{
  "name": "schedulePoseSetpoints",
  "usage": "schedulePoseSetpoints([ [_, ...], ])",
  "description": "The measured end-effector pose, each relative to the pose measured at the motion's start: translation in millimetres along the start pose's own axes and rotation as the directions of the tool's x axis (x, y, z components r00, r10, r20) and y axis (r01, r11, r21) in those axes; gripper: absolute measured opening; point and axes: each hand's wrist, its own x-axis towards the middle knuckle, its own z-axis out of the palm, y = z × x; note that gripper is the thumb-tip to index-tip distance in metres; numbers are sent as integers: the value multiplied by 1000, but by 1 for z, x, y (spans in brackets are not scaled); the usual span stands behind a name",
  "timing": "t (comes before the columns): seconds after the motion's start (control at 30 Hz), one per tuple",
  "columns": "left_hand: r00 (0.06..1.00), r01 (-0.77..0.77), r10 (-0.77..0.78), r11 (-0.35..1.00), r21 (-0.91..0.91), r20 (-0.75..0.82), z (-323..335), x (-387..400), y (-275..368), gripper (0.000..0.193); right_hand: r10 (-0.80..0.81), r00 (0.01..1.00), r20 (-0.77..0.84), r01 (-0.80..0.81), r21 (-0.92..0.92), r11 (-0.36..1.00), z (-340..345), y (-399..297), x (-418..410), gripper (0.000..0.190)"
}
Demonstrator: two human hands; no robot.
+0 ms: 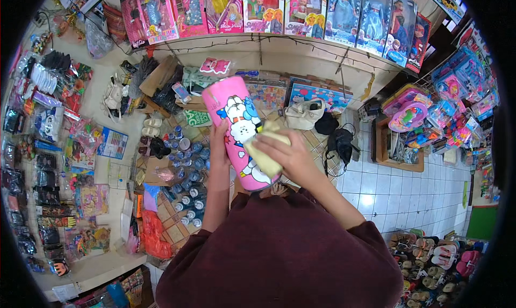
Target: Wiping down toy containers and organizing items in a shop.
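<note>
A large pink cylinder point(217, 96) printed with cartoon characters is held up at a tilt before my chest, its top leaning left. My left hand point(219, 141) grips it along its left side; part of the fingers is hidden behind it. A pale yellow cloth point(266, 157) lies folded under the fingers of my right hand point(284, 147), pressed on the cylinder's right side. The cylinder's lower end is close to my dark maroon shirt. Whether it is a can or a tumbler cannot be told.
Boxed dolls point(264, 10) line the shelf ahead. Water bottles point(193, 203) stand on the floor at left, near a red plastic bag point(155, 235). A white tote bag point(304, 114) and a black backpack point(342, 145) lie front right. Packaged goods, toys and sandals point(435, 271) fill the sides.
</note>
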Motion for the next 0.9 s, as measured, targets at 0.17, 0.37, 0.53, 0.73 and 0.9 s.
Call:
schedulePoseSetpoints([
  [0.17, 998, -57, 57, 998, 25, 5, -3, 7, 17, 50, -52, 994, 98, 37, 143, 989, -11, -6, -31, 50],
  [0.37, 991, -112, 112, 994, 6, -71, 19, -2, 37, 57, -43, 959, 280, 15, 103, 995, -54, -6, -33, 47],
  [0.53, 993, -114, 113, 993, 18, 23, 3, -7, 30, 60, 76, 994, -82, -64, 146, 987, -87, 13, 10, 47],
  [0.73, 978, -29, -5, 987, 160, 210, 19, -31, 0, 75, 46, 962, -269, -10, 135, 991, -52, 28, 74, 55],
  [0.9, 955, -33, 15, 998, 55, 296, 21, -32, 0, 75, 53, 963, -264, -10, 164, 986, -10, 17, 85, 74],
])
